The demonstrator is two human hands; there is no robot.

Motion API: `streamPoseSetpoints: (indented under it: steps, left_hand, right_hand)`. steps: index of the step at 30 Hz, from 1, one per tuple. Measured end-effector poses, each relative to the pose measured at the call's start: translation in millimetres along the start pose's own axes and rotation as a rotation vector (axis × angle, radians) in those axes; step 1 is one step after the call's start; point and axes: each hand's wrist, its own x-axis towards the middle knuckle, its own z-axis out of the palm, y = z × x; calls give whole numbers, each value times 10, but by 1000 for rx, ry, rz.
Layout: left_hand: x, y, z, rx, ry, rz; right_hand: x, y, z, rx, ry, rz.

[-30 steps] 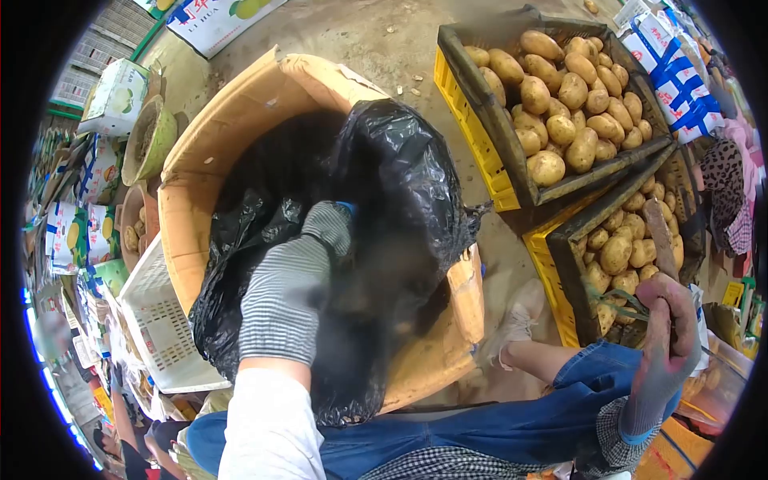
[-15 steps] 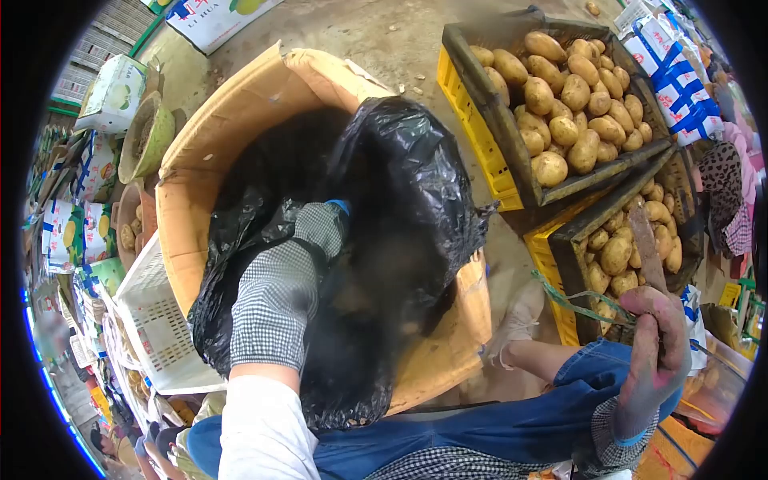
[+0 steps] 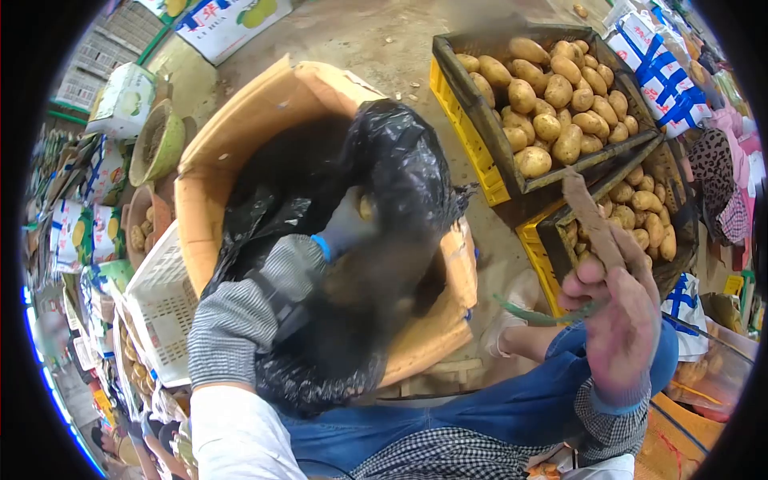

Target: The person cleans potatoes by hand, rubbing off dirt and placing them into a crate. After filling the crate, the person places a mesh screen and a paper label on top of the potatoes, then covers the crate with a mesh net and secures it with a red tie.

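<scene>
A cardboard box [image 3: 200, 200] stands before me, lined with a black plastic bag [image 3: 408, 160]. My left hand [image 3: 352, 228], in a glove with a checked sleeve cover, is down inside the bag. Its fingers are closed around a potato [image 3: 366, 209], of which only a yellowish bit shows. The bag's depths are dark and blurred. At the right, my right hand [image 3: 620, 312] grips a long, flat, brown rusty-looking blade [image 3: 590, 216], pointing up and left. A green string [image 3: 544, 318] hangs by that hand.
Two yellow-sided crates, an upper crate [image 3: 472, 132] and a lower crate [image 3: 540, 248], hold many potatoes. A white plastic basket [image 3: 164, 312] stands left of the box. Printed cartons [image 3: 232, 24] and a green basket [image 3: 164, 144] are farther off.
My left hand has turned, its wrist now farther left and its fingers around a potato. My right hand has shifted left with the flat blade, which swung left too.
</scene>
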Motion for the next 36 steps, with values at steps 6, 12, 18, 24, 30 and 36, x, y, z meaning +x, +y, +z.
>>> streamPoseSetpoints:
  steps: [6,12,18,24,30,36]
  left_hand:
    - [-1386,1871,-846,229,109,346]
    - [-2206,2061,-844,-149,166,331]
    - [-2506,2007,-637,-256,411,248]
    - [-2554,1931,-566,-295,460,293]
    - [-2550,1932,-615,-77,461,438]
    - [-2585,2146,-619,-672,282,171]
  right_hand:
    - [-107,186,229,74,-352,-2]
    - [-365,718,659,13,-660,-171]
    - [-467,1108,718,-319,-823,-784]
    - [-516,1116,675,-358,-888,-652]
    - [-465,942,706,-60,-693,-364]
    - [-492,1239,721,-336,-736,-874]
